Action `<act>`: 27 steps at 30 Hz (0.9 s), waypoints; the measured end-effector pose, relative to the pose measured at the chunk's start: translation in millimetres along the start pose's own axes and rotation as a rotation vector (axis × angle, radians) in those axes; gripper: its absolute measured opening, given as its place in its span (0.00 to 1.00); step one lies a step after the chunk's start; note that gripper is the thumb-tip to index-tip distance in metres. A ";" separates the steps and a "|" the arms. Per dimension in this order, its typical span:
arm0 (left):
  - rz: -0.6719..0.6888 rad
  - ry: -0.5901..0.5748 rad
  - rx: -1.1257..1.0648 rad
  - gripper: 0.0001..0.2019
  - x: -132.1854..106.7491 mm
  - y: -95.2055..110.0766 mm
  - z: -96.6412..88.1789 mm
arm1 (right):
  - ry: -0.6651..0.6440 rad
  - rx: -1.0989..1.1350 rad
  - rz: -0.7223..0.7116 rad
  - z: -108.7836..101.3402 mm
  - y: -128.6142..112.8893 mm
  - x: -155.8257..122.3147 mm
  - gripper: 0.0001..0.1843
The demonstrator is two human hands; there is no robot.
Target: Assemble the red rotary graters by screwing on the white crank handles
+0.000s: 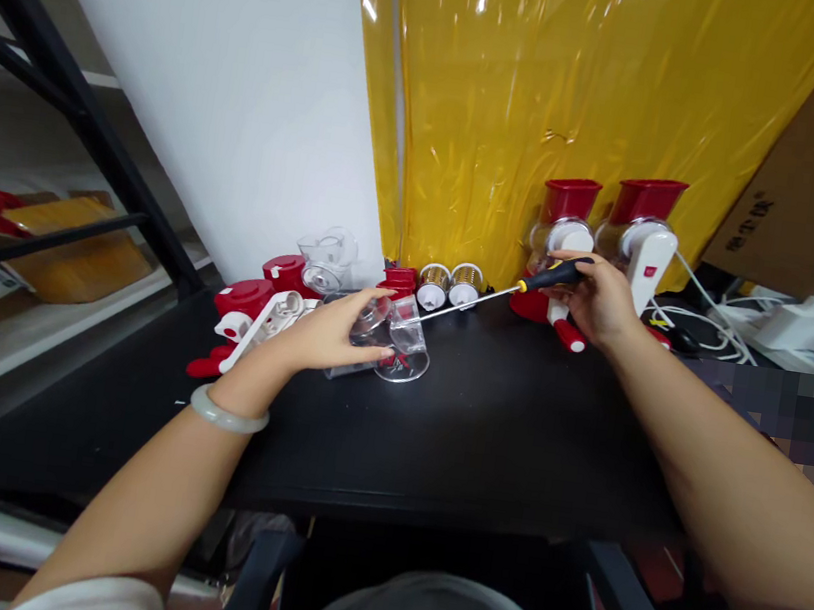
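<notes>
Black tabletop (pixel 496 429), yellow sheet (pixel 558 94) behind.
Left hand (pixel 331 335) clasps a clear housing (pixel 405 350); right hand (pixel 596 301) grips a screwdriver (pixel 531 282).

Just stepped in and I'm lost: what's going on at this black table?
A person works at the black table. Their left hand steadies a clear plastic housing lying on its side, while the right hand holds a screwdriver with its tip toward it. Loose red-and-white parts lie to the left; two assembled units stand at the back.
</notes>
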State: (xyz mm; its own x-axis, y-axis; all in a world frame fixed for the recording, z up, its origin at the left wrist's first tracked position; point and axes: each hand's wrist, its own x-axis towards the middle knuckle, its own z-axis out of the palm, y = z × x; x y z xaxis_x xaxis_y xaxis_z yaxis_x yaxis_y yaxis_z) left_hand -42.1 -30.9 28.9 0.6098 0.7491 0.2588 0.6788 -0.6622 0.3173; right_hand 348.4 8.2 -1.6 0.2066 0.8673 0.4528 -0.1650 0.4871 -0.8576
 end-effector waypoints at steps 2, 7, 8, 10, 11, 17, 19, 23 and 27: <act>0.007 0.002 -0.003 0.43 0.2 -1.1 0.2 | -0.005 -0.005 -0.008 -0.6 -0.6 -0.1 0.13; 0.025 0.009 -0.004 0.42 0.8 -1.9 0.4 | 0.038 -0.054 -0.021 -0.7 1.3 2.3 0.20; 0.026 0.007 -0.003 0.42 0.8 -1.6 0.4 | 0.053 -0.078 -0.021 -0.7 2.2 3.1 0.21; 0.019 0.004 -0.001 0.43 0.7 -1.0 0.3 | 0.070 -0.124 -0.027 -0.8 3.8 4.4 0.21; 0.015 0.006 0.000 0.43 0.6 -0.8 0.4 | 0.071 -0.136 -0.035 -0.7 4.3 4.9 0.20; 0.023 0.010 -0.012 0.43 0.8 -2.6 1.0 | 0.047 -0.022 -0.050 3.1 1.3 3.5 0.10; 0.028 0.013 -0.012 0.43 1.0 -3.0 1.0 | 0.038 -0.003 -0.035 4.7 -0.5 1.4 0.12; 0.025 0.016 0.004 0.44 1.1 -3.7 1.4 | 0.069 -0.065 0.001 5.9 -3.1 -1.4 0.23; 0.049 0.040 0.005 0.44 0.9 -5.1 1.5 | 0.083 -0.243 0.017 3.5 -9.9 -0.5 0.26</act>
State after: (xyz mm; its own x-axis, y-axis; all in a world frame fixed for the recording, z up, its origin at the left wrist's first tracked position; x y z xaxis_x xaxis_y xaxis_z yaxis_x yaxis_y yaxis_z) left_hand -44.4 -27.0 26.2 0.6252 0.7161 0.3104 0.6508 -0.6978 0.2992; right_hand 346.6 3.3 7.6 0.2864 0.8590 0.4244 0.0651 0.4245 -0.9031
